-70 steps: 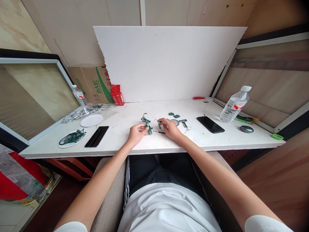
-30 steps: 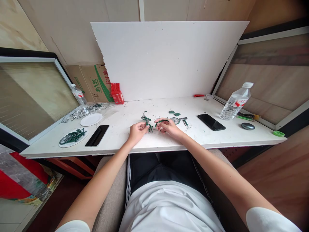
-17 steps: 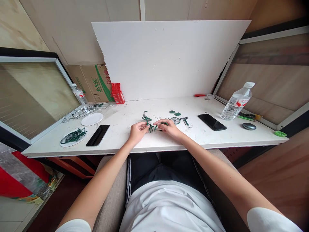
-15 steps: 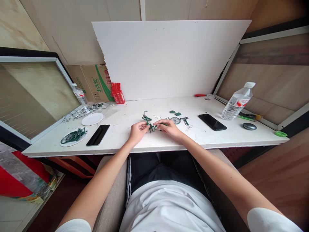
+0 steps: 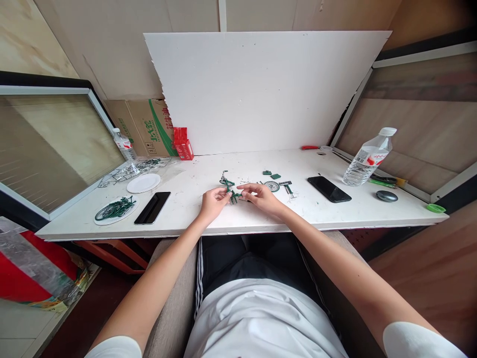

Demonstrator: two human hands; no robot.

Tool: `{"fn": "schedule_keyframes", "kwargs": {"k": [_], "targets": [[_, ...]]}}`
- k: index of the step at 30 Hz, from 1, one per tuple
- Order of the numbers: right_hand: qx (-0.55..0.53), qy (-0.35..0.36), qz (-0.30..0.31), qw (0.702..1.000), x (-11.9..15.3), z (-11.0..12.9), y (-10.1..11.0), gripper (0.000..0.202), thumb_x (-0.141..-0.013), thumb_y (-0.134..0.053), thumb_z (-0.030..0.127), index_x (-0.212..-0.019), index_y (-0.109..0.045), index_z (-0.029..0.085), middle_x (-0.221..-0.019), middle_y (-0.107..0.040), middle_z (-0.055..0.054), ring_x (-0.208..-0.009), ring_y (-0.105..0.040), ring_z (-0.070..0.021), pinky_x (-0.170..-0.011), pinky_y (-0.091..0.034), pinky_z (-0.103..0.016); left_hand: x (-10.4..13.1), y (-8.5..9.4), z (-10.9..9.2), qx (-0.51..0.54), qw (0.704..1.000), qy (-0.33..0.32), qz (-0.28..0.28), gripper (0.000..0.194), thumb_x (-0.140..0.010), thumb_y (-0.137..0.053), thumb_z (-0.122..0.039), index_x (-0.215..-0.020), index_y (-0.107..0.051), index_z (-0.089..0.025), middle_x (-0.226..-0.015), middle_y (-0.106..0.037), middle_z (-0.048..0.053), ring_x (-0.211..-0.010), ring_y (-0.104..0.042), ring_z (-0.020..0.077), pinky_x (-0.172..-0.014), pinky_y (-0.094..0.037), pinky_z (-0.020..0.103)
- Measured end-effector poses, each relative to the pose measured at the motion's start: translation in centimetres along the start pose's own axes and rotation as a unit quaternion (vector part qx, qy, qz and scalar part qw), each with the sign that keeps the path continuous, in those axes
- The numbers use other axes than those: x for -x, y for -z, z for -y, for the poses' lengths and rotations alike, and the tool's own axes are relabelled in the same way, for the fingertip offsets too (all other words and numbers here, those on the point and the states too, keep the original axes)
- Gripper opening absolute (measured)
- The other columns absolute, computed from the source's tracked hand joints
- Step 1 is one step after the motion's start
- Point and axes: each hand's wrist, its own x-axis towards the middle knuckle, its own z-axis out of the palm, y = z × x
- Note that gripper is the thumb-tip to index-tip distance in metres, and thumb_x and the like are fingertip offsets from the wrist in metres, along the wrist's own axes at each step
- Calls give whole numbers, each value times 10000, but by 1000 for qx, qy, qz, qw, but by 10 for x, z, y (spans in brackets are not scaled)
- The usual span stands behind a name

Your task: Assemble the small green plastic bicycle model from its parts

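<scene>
My left hand (image 5: 213, 203) pinches a dark green plastic model bicycle frame (image 5: 229, 184) between thumb and fingertips, just above the table's front part. Silvery handlebars stick up at the frame's far end. On the near side, my right hand (image 5: 261, 197) has its thumb and bent index finger at a small green plastic part (image 5: 234, 197) that touches the frame; its fingertips partly hide the contact. Beside the right hand lie a thin-spoked wheel (image 5: 272, 186) and a green and black piece (image 5: 287, 188). Two small green blocks (image 5: 275, 176) lie farther back.
A plate (image 5: 100, 220) with green parts and a phone (image 5: 152, 208) lie left. A white plate (image 5: 143, 183), black part frames (image 5: 122, 174) and a red box (image 5: 184, 146) are behind. Right are another phone (image 5: 329, 189), a water bottle (image 5: 369, 158) and a dark round object (image 5: 386, 196).
The small curved green part by my right fingers has turned and now sits against the frame. My right fingertips have shifted slightly; my left hand keeps its pinch.
</scene>
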Motion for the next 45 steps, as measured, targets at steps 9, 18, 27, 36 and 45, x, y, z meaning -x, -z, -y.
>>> {"fn": "schedule_keyframes", "kwargs": {"k": [9, 18, 27, 36, 45], "targets": [[86, 49, 6, 995, -1, 8, 0, 297, -986, -696, 470, -1109, -834, 238, -1178, -816, -87, -1027, -750, -253, -787, -556, -338, 1, 1, 0, -19, 1000, -14, 6, 369, -853, -821, -477, -1007, -793, -143, -912, -809, 118, -739, -757, 215, -725, -612, 341], [154, 85, -8, 984, 2, 4, -12, 246, -1004, -640, 362, -1115, -835, 261, -1126, -832, -71, -975, -764, -267, -806, -567, -368, 1, 2, 2, -50, 998, -31, -21, 348, -826, -839, -457, -1010, -818, -162, -881, -800, 97, -725, -694, 192, -694, -564, 314], [159, 75, -20, 984, 3, 5, -19, 214, -1000, -670, 388, -1035, -829, 248, -1016, -833, -57, -856, -740, -237, -808, -553, -368, -1, 2, 6, -53, 997, -53, -33, 312, -808, -858, -413, -993, -830, -163, -896, -806, 95, -741, -696, 192, -728, -579, 332], [201, 130, 0, 971, 5, 7, -18, 202, -1003, -639, 286, -985, -839, 260, -1009, -818, -87, -927, -730, -277, -857, -540, -414, 0, 1, 5, -52, 997, -54, -33, 328, -823, -847, -431, -1008, -829, -162, -906, -809, 99, -734, -693, 190, -724, -582, 334], [180, 117, -1, 977, 4, 5, -21, 190, -1007, -651, 307, -999, -836, 263, -1032, -816, -81, -935, -737, -275, -850, -542, -398, -1, 1, 7, -67, 995, -63, -23, 282, -821, -838, -392, -989, -829, -166, -915, -810, 100, -749, -700, 193, -736, -577, 341]]}}
